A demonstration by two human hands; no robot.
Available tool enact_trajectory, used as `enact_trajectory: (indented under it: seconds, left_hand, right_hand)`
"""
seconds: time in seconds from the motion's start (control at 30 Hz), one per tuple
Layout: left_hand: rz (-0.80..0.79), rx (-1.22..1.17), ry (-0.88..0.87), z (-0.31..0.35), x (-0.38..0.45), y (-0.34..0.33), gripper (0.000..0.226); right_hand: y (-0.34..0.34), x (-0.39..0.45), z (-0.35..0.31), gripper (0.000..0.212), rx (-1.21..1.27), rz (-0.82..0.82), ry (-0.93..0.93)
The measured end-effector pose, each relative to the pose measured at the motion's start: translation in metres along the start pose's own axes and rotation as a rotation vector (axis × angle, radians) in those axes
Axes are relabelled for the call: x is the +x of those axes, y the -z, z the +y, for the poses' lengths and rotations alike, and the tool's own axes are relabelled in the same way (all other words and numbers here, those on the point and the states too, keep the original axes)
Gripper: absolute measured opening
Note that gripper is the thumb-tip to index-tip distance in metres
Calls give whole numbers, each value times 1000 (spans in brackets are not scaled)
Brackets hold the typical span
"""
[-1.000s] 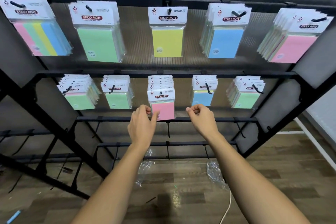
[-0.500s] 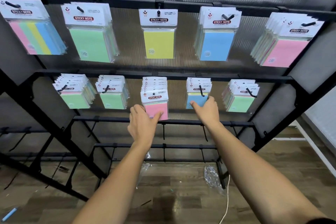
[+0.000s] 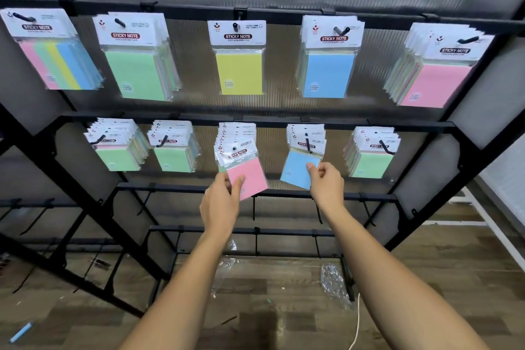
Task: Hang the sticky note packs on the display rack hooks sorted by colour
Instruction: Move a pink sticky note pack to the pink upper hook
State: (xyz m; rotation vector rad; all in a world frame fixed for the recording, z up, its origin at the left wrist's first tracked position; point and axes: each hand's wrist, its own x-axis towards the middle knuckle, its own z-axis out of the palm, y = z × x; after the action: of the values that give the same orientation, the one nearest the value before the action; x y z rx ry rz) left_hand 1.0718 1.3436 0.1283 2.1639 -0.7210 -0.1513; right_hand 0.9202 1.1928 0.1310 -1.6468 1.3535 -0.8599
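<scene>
Sticky note packs: flat rectangular pads in clear glossy sleeves with white card headers, hung on two rows of the display rack (image 3: pixel 284 122).
Header print: "STICKY NOTE" in white on a dark oval band, with a small red logo at upper left; the finer print is too small to read.
Rack material: black metal bars and angled side struts, with short black hooks; a ribbed translucent panel stands behind it.
Upper row, left to right: multicolour striped pack (image 3: pixel 61 62), large green pack (image 3: pixel 136 74), yellow pack (image 3: pixel 238 69), large blue pack (image 3: pixel 326 74), large pink pack (image 3: pixel 434 85).
Lower row, left to right: green stack (image 3: pixel 118 158), second green stack (image 3: pixel 173 158), pink pack (image 3: pixel 248 177) on the middle hook, blue pack (image 3: pixel 299 169), right green stack (image 3: pixel 369 163).
Left hand (image 3: pixel 221 202): raised, forearm extended; fingers and thumb pinch the lower left part of the pink pack, which is tilted with its bottom swung right.
Right hand (image 3: pixel 326 186): raised, forearm extended; fingertips pinch the lower right corner of the blue pack, which is tilted on its hook.
Lower bars: two further rows of bare black hooks.
Floor: wood-pattern planks with crumpled clear plastic wrap (image 3: pixel 335 284), a white cord (image 3: pixel 357 321) and a small blue item (image 3: pixel 21 332) at near left.
</scene>
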Motion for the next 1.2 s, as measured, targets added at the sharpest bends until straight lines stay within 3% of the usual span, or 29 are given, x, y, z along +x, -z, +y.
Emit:
enact_trajectory:
  seconds: [0.4,0.73,1.2]
  left_hand:
    - [15,-128,-171,14,-21,19,39]
    - [49,-415,-333,79,-11,45,28]
    - [64,-408,-387,118,-1,52,24]
  right_hand:
    - [57,-38,-11,35,64,-99,228]
    - [92,-30,-94,20,237,-25,417]
    - [114,-3,-141,23,339,50,511]
